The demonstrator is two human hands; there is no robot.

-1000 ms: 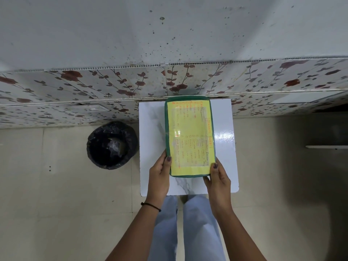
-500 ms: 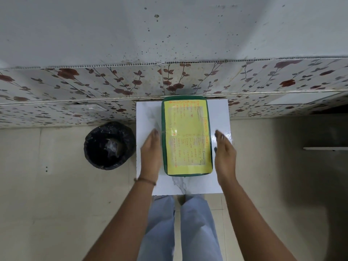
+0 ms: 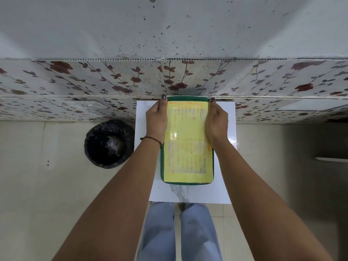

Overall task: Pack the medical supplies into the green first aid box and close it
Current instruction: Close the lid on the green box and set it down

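Note:
The green first aid box lies shut on a small white marble-look table, its long side running away from me. A yellow sheet with orange handwriting covers its lid. My left hand lies along the box's left side, fingertips at the far left corner. My right hand lies along the right side, fingertips at the far right corner. Both hands press against the far half of the box. No loose medical supplies are visible.
A black-lined waste bin stands on the tiled floor left of the table. A wall with floral panels runs right behind the table's far edge. My legs in light blue trousers are below the table's near edge.
Both hands slid from the box's near corners along its sides to the far corners. The box itself has stayed in place on the table.

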